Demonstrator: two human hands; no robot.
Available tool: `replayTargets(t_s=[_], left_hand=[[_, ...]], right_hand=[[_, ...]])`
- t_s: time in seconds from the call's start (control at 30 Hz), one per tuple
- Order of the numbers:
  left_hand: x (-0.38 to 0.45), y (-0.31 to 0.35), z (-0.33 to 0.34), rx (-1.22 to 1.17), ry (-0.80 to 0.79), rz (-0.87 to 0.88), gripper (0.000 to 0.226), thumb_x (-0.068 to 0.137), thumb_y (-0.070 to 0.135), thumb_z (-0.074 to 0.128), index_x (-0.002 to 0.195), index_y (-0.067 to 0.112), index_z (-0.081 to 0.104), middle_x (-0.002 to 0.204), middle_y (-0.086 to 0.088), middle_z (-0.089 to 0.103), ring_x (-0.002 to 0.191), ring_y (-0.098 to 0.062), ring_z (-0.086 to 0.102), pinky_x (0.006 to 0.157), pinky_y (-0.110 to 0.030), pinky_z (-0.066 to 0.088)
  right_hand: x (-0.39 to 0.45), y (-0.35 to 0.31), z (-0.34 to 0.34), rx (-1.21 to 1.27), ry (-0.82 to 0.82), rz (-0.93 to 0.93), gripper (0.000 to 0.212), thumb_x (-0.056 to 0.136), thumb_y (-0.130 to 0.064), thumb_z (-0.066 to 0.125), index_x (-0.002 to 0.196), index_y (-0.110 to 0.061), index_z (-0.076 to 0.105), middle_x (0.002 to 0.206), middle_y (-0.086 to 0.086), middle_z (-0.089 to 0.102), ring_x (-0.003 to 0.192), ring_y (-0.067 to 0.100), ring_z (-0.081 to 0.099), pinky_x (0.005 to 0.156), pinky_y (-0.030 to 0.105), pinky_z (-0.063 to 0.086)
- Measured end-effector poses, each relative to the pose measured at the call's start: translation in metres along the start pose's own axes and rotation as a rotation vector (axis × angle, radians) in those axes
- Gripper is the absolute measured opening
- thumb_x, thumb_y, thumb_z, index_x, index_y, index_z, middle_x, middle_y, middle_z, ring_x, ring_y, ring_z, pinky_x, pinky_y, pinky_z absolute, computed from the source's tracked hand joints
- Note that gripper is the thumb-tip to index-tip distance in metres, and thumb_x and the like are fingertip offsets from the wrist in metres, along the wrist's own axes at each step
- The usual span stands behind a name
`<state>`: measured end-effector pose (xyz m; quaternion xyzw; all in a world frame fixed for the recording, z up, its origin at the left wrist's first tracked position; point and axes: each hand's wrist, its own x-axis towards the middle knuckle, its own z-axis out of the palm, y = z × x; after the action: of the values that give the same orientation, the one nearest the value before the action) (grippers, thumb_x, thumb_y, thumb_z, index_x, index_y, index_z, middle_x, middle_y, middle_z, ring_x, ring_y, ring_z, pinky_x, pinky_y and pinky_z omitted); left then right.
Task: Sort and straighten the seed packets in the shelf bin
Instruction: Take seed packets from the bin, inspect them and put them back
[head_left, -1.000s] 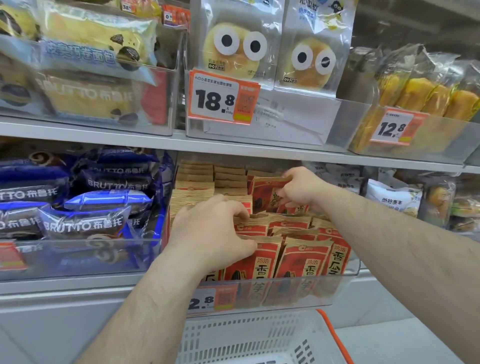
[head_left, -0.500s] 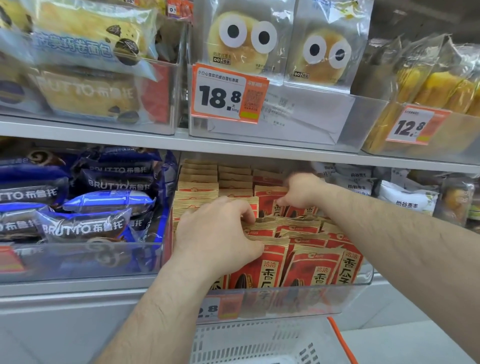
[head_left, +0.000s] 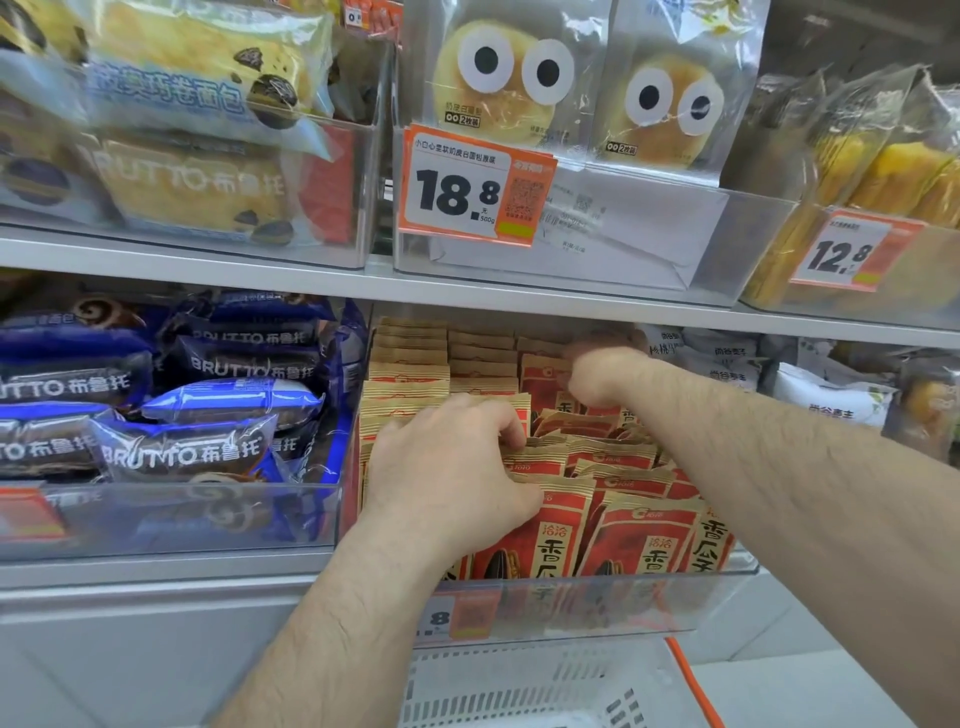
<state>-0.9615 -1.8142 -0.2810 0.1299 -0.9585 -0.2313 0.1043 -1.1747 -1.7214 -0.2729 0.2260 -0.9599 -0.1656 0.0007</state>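
The red-and-kraft sunflower seed packets (head_left: 540, 525) stand in rows inside a clear plastic shelf bin (head_left: 597, 603) at about 6 o'clock in the view, on the lower shelf, its transparent front wall letting the printed faces show through. The left hand (head_left: 447, 467) sits at the centre of the bin with its fingers curled over the crimped top edges of the front-left packets, thumb pressed against a packet face; this grip looks meant to hold that row upright while the other side is worked. The right hand (head_left: 597, 374) reaches to about 1 o'clock of the left, deep at the back of the bin; it is motion-blurred and appears clenched around the top of a rear packet, though just what it grasps I cannot tell. Between the hands, several packets lean and overlap at angles, so the right half probably needs the most straightening. The packets are flat, glossy foil-like pouches with ridged seals, likely slippery and prone to flopping. At 9 o'clock lie puffy blue Brutto bread wrappers (head_left: 208, 447); at 12 o'clock hangs an orange 18.8 price tag (head_left: 467, 187); at 6 o'clock below, a white perforated basket (head_left: 519, 686).
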Motion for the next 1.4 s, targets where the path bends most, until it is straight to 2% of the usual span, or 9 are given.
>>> replayTargets(t_s=[0.1,0.2,0.3,0.43,0.67,0.87,1.0,1.1,1.4], left_hand=[[0.0,-0.001,-0.001,-0.012,-0.006,0.003,0.039,0.079,0.061,0.07,0.111,0.046,0.055,0.13,0.022,0.052,0.124,-0.006,0.047,0.107,-0.041,0.034],[0.0,0.0,-0.001,-0.014,-0.01,0.005,0.039,0.079,0.061,0.07,0.111,0.046,0.055,0.129,0.022,0.052,0.123,-0.006,0.047,0.107,-0.041,0.034],[0.0,0.0,-0.001,-0.008,-0.008,0.007,0.039,0.08,0.061,0.07,0.112,0.045,0.055,0.128,0.021,0.052,0.122,-0.007,0.048,0.107,-0.042,0.035],[0.0,0.001,0.0,0.0,-0.01,0.006,0.039,0.08,0.061,0.069,0.112,0.045,0.055,0.128,0.02,0.052,0.122,-0.008,0.049,0.106,-0.042,0.036],[0.0,0.001,0.0,-0.009,-0.013,0.002,0.038,0.08,0.06,0.07,0.111,0.045,0.055,0.128,0.018,0.053,0.121,-0.009,0.05,0.108,-0.044,0.037],[0.0,0.001,-0.001,-0.013,-0.011,0.011,0.039,0.08,0.059,0.071,0.113,0.044,0.057,0.126,0.018,0.054,0.12,-0.009,0.05,0.106,-0.044,0.038],[-0.002,0.0,-0.002,-0.014,-0.022,0.021,0.038,0.08,0.059,0.071,0.112,0.044,0.057,0.124,0.017,0.054,0.119,-0.011,0.051,0.104,-0.043,0.038],[-0.004,0.0,-0.004,-0.009,-0.018,0.028,0.041,0.079,0.06,0.069,0.115,0.042,0.058,0.128,0.015,0.055,0.121,-0.012,0.05,0.102,-0.042,0.038],[-0.014,0.002,-0.007,-0.181,0.077,0.025,0.049,0.08,0.046,0.073,0.124,0.036,0.055,0.133,0.01,0.051,0.123,-0.015,0.048,0.101,-0.044,0.046]], right_hand=[[-0.001,0.002,-0.003,0.0,-0.023,0.004,0.037,0.101,-0.042,0.045,0.119,-0.014,0.061,0.095,0.003,0.058,0.087,0.022,0.054,0.075,0.032,0.041],[-0.008,0.007,-0.007,0.183,-0.082,-0.02,0.05,0.102,-0.045,0.043,0.137,-0.009,0.051,0.128,0.012,0.059,0.116,0.028,0.056,0.094,0.036,0.046],[-0.019,0.016,-0.007,0.305,-0.148,-0.021,0.066,0.102,-0.052,0.036,0.152,-0.009,0.031,0.155,0.013,0.038,0.141,0.03,0.038,0.115,0.041,0.032],[-0.042,0.023,-0.007,0.279,-0.124,-0.059,0.068,0.1,-0.06,0.032,0.155,-0.022,0.024,0.16,0.011,0.029,0.147,0.033,0.026,0.119,0.051,0.023],[-0.07,0.018,-0.006,0.373,-0.028,-0.103,0.021,0.089,-0.033,0.061,0.105,-0.043,0.07,0.116,-0.009,0.054,0.132,0.024,0.034,0.112,0.045,0.023],[-0.078,0.02,-0.011,0.34,0.287,-0.082,0.018,0.093,-0.026,0.062,0.104,-0.031,0.076,0.141,-0.001,0.056,0.133,0.024,0.044,0.114,0.045,0.029],[-0.097,0.031,-0.017,0.45,0.589,-0.15,0.018,0.096,-0.019,0.057,0.1,-0.018,0.075,0.099,-0.005,0.069,0.103,0.022,0.054,0.097,0.042,0.042],[-0.112,0.038,-0.018,0.51,0.786,-0.172,0.017,0.095,-0.013,0.057,0.081,-0.014,0.067,0.073,-0.01,0.055,0.082,0.018,0.045,0.079,0.037,0.04],[-0.155,0.04,-0.027,1.085,0.97,0.108,0.014,0.1,-0.017,0.05,0.088,-0.017,0.057,0.078,-0.007,0.06,0.074,0.008,0.054,0.068,0.029,0.044]])
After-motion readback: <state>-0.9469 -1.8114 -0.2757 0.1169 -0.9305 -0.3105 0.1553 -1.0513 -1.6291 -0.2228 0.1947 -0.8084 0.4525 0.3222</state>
